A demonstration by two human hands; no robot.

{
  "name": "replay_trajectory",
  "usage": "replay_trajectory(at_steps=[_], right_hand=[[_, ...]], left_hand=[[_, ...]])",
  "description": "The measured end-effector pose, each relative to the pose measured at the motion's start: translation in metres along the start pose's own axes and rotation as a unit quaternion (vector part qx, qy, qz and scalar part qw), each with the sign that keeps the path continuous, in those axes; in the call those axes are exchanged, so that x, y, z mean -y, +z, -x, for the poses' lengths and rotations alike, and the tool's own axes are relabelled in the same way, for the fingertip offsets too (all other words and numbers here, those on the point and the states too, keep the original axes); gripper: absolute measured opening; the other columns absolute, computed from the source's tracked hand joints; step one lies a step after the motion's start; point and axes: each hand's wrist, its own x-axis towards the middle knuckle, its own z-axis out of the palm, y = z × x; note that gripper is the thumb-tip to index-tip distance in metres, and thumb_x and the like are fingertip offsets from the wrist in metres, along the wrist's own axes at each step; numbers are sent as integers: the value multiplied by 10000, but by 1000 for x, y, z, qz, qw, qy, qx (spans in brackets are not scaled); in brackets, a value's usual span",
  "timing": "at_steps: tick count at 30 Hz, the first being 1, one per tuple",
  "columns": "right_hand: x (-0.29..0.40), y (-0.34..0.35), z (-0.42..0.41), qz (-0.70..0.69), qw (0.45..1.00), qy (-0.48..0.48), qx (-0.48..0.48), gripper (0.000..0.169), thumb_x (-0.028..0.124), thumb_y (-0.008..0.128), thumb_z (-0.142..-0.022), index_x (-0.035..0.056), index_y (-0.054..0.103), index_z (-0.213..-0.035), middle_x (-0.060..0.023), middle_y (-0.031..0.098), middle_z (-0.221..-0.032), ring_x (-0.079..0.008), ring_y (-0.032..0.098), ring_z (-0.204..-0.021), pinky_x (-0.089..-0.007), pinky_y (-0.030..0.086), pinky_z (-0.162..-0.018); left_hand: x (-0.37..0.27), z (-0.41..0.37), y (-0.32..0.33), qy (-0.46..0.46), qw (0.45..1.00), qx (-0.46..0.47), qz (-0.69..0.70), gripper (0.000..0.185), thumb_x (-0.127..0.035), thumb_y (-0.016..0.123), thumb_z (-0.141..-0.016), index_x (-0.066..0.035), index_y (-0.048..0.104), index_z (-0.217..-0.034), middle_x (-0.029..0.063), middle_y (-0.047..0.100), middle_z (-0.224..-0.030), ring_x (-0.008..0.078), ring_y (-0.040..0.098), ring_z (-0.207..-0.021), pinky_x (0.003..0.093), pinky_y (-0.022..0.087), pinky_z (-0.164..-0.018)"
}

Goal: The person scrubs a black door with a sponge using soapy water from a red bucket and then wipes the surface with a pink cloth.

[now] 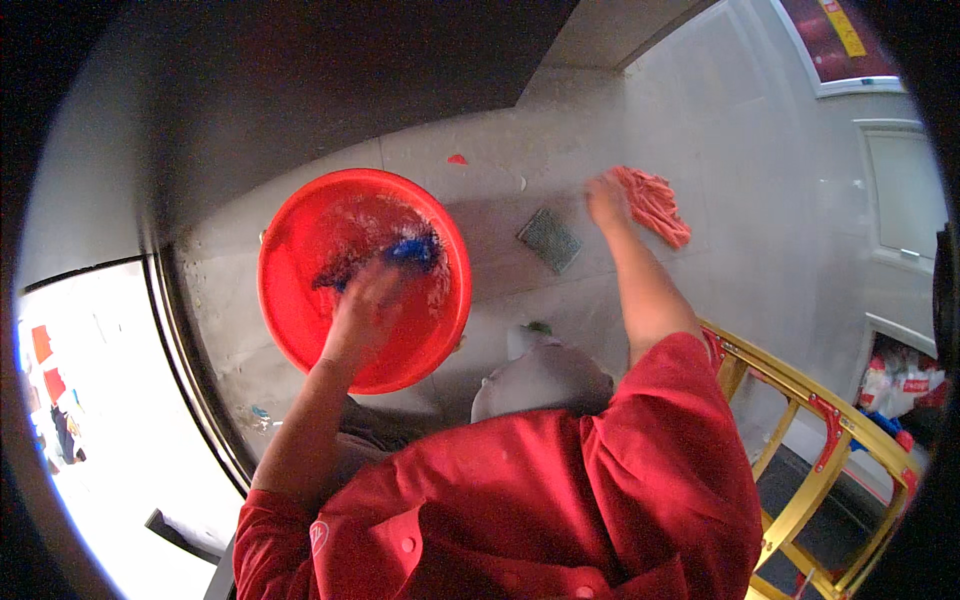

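A round red plastic basin (pixel 289 247) stands on the floor, with what looks like sudsy or splashing water inside. My left hand (pixel 367 304) reaches down into it and grips a dark blue cloth (pixel 414 252); motion blurs the fingers and hides part of the cloth. Off to the right, my right hand (pixel 606 201) has its fingers closed at the edge of a bunched salmon-pink cloth (pixel 654 206), also blurred. Between the hands, a green scouring pad (pixel 551 240) lies flat on the grey tiles.
A yellow stepladder with red fittings (pixel 810 442) leans or stands at lower right. Beyond the basin is a dark panel (pixel 337 67). A bright doorway (pixel 112 412) opens at left past a dark frame. A small red scrap (pixel 457 159) lies on the floor (pixel 480 187).
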Motion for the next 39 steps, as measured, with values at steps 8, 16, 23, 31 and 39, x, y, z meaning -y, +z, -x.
replay_trajectory(at_steps=[8,16,23,31,39], right_hand=[[-104,58,24,34,936,290,194,326,238,617,-811,129,639,-1118,-118,552,-1260,-298,548,-1119,-390,458,-881],[18,-149,55,-622,752,89,-200,222,107,632,-871,75,415,-847,-7,415,-789,-105,429,-754,-249,392,-749],[203,-241,87,-719,677,-155,-1,225,68,632,-862,93,408,-855,6,423,-767,-103,409,-661,-237,364,-596],[337,-151,56,-231,885,-396,76,210,203,475,-907,82,515,-1073,-214,526,-981,-408,581,-853,-486,481,-762],[360,-27,33,51,944,-222,239,456,312,429,-921,37,461,-1283,-219,575,-1178,-403,569,-1048,-443,471,-881]], left_hand=[[26,8,-2,-49,990,125,40,364,-132,474,-916,-55,515,-1269,124,530,-1273,237,485,-1169,356,401,-978],[-44,6,-95,-173,954,-93,228,277,-88,508,-919,-23,532,-1187,97,642,-1025,201,618,-981,342,497,-829],[-19,-12,-33,-241,540,-101,800,380,-350,420,-971,-87,469,-1242,96,548,-1168,224,601,-959,363,509,-818],[-72,14,-81,-111,937,-121,307,329,-341,494,-894,-99,602,-1089,93,638,-992,270,629,-894,369,516,-780],[47,-10,-1,257,543,-8,-800,379,-367,451,-898,-149,526,-1199,50,605,-1149,252,559,-1039,472,435,-895]])
